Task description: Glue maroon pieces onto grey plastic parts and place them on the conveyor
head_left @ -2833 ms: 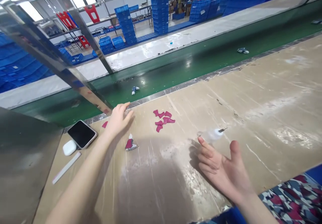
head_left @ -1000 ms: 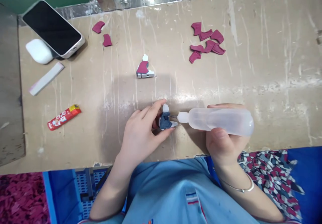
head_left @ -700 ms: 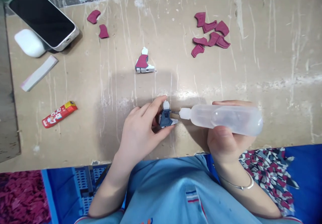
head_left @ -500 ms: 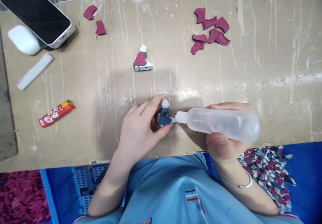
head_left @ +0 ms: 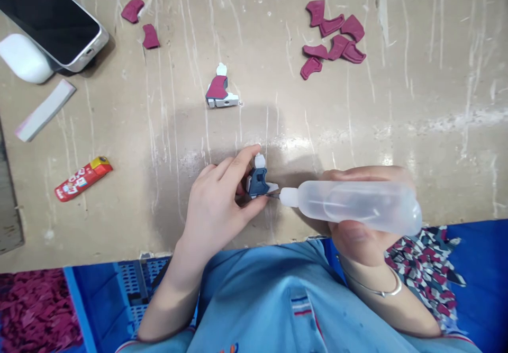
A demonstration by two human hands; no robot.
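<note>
Between the thumb and fingers of my left hand (head_left: 216, 202) is a small navy and white plastic part (head_left: 259, 181), held close to the table top. My right hand (head_left: 363, 231) is closed around a translucent squeeze bottle (head_left: 357, 205), which lies nearly level. The bottle's thin dark needle tip points left and reaches the lower edge of the navy part, by my left thumb; whether it touches cannot be made out. Farther up the table rests a similar white part (head_left: 222, 99) with a maroon piece (head_left: 217, 87) on it.
Several loose maroon pieces (head_left: 337, 46) lie at the upper right, two more (head_left: 151, 36) at the upper left. Along the left are a phone (head_left: 51, 14), a white case (head_left: 24, 59), a pale strip (head_left: 45, 110) and a red packet (head_left: 83, 179). Blue bins (head_left: 482, 284) stand below the table's front edge.
The bottle in my right hand has shifted slightly right and downward, its tip now lower on the navy part. My left hand keeps its hold. The whole view has shifted a little.
</note>
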